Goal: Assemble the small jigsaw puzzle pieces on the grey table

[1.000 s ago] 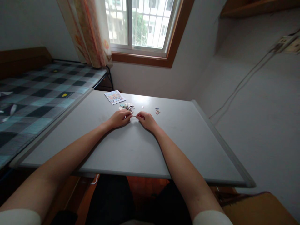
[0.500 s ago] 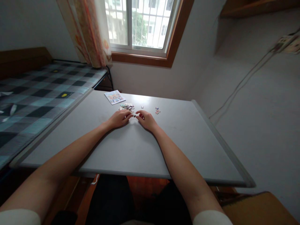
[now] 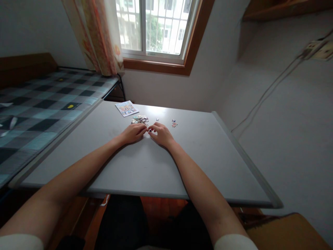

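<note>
Both my hands meet over the far middle of the grey-white table [image 3: 145, 163]. My left hand [image 3: 134, 132] has its fingers pinched together at a small puzzle piece [image 3: 150, 130], just in front of a loose heap of jigsaw pieces [image 3: 139, 119]. My right hand [image 3: 161, 133] curls its thumb and fingers round the same small dark piece from the other side. The fingertips hide most of what lies between them. A single piece [image 3: 157, 119] rests beyond my right hand, and a small cluster of pieces [image 3: 174, 123] lies to its right.
A picture card [image 3: 127, 108] lies near the table's far left edge. A bed with a checked cover [image 3: 52, 107] stands along the left side. Beyond the table are a window [image 3: 156, 31] and a curtain [image 3: 99, 38]. Cables [image 3: 267, 92] hang on the right wall.
My right hand has moved left towards my left hand, and its fingers have closed in on the small piece. The heap, card and other pieces have stayed put.
</note>
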Demonstrator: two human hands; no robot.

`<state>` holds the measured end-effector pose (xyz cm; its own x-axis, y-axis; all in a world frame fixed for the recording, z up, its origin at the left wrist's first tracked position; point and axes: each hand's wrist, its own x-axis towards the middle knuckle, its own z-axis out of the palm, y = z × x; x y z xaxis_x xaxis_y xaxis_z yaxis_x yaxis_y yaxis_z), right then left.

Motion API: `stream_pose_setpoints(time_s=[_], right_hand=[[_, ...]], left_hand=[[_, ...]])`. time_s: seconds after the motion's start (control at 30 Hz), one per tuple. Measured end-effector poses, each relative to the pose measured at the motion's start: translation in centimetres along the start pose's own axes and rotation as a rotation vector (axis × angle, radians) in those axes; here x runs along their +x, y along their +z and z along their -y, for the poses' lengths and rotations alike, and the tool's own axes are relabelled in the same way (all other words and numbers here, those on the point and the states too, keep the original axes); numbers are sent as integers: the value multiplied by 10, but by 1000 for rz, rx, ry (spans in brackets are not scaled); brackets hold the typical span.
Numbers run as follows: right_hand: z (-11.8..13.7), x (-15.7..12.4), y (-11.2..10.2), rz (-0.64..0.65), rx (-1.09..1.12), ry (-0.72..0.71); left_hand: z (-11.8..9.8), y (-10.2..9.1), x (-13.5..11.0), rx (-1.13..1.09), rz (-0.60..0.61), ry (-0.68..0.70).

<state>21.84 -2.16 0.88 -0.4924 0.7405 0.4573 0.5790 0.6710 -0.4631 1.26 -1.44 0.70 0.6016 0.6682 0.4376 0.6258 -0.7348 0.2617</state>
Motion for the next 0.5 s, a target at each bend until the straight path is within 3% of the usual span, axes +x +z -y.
stream_pose_setpoints(time_s=[0.23, 0.4, 0.5], right_hand=[[-24, -5, -21, -188, -175, 357], [-33, -8, -53, -177, -319, 575], [-33, -10, -66, -74, -335, 660]], left_hand=[[2, -1, 0, -48, -19, -2], [3, -2, 0, -36, -6, 37], [5, -2, 0, -16, -1, 49]])
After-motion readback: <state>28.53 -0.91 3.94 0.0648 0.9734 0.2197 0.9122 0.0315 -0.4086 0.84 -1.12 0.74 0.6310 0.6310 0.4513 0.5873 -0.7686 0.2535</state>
